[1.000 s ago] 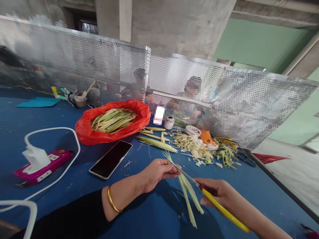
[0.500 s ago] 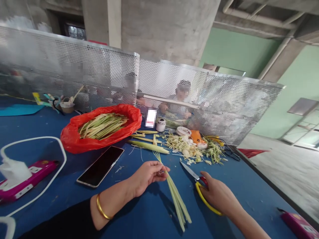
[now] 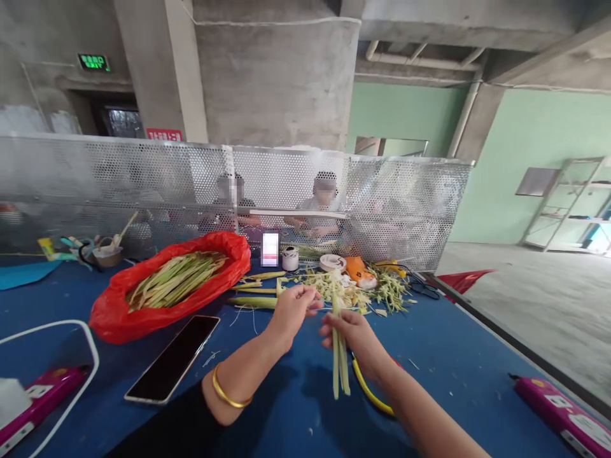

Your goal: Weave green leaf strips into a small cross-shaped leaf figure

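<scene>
My right hand [image 3: 351,334] is closed around a small bundle of pale green leaf strips [image 3: 341,366], held upright above the blue table. My left hand [image 3: 298,312] is just left of the bundle, its fingertips pinched together; what they hold, if anything, is too small to make out. Beneath my right forearm lie the scissors [image 3: 372,394], with only part of the yellow handle showing. Beyond my hands is a heap of pale leaf scraps [image 3: 358,296]. Longer green stalks [image 3: 252,303] lie behind my left hand.
A red plastic bag [image 3: 107,318] full of leaf strips stands at the left, with a dark phone [image 3: 174,359] before it. Power strips [image 3: 563,407] lie at both sides. A perforated metal screen [image 3: 405,210] closes the back, with people seated behind it.
The leaf bundle has passed from my left hand to my right. My right hand has let go of the scissors, which are on the table. The view has levelled.
</scene>
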{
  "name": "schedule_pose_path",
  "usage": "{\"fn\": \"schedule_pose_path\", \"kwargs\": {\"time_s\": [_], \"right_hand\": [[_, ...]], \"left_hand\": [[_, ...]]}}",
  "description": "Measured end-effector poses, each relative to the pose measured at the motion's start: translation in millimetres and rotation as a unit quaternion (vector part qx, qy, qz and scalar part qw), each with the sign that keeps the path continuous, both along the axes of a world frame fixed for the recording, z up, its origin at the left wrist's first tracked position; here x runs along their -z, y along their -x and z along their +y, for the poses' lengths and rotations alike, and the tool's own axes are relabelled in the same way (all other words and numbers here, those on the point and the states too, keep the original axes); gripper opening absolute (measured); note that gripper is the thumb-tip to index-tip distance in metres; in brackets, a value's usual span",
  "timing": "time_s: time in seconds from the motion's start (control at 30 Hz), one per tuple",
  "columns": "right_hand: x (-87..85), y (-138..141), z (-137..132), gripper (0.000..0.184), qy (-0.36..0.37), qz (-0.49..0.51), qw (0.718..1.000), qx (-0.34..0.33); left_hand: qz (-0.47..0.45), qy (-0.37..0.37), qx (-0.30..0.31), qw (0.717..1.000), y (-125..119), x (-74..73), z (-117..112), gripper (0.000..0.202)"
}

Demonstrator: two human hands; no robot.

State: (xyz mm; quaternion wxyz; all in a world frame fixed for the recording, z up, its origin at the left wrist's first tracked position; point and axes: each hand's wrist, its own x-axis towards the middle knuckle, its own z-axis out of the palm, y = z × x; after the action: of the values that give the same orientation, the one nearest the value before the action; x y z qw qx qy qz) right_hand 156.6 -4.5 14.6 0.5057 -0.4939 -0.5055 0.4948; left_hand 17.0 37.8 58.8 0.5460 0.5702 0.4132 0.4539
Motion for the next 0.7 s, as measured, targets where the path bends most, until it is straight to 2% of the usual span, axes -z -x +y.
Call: {"fn": "schedule_pose_path", "kwargs": {"time_s": [0.07, 0.13, 0.2, 0.23, 0.37, 0.43, 0.6, 0.7], "right_hand": [[4.2, -14.8, 4.6, 0.042, 0.001, 0.044, 0.998, 0.054], [3.6, -28.7, 6.8, 0.043, -0.002, 0.072, 0.993, 0.089], [0.4, -36.7, 7.4, 0.043, -0.009, 0.082, 0.991, 0.103], [-1.0, -37.8, 7.3, 0.042, -0.013, 0.082, 0.991, 0.104], [1.7, -25.0, 5.5, 0.040, -0.025, 0.056, 0.995, 0.079], [7.2, -13.0, 1.8, 0.038, -0.032, 0.035, 0.997, 0.063], [15.4, 15.5, -21.1, 0.029, -0.063, -0.054, 0.997, -0.012], [15.4, 25.4, -34.0, 0.030, -0.070, -0.079, 0.991, -0.081]], "left_hand": [[0.021, -0.046, -0.032, 0.998, -12.5, -2.6, 19.4, 0.017], [0.037, -0.087, -0.031, 0.995, -24.1, -5.5, 36.2, 0.013], [0.039, -0.121, -0.029, 0.991, -35.1, -8.1, 44.5, 0.034], [0.038, -0.129, -0.027, 0.990, -40.1, -8.9, 44.5, 0.038], [0.026, -0.103, -0.010, 0.994, -50.8, -6.6, 21.8, 0.020], [0.018, -0.071, -0.016, 0.997, -47.5, -2.8, 5.1, 0.027], [-0.008, -0.019, -0.094, 0.995, -19.3, 9.8, -25.8, 0.026], [-0.047, 0.027, -0.105, 0.993, -3.3, 19.4, -36.2, 0.024]]}}
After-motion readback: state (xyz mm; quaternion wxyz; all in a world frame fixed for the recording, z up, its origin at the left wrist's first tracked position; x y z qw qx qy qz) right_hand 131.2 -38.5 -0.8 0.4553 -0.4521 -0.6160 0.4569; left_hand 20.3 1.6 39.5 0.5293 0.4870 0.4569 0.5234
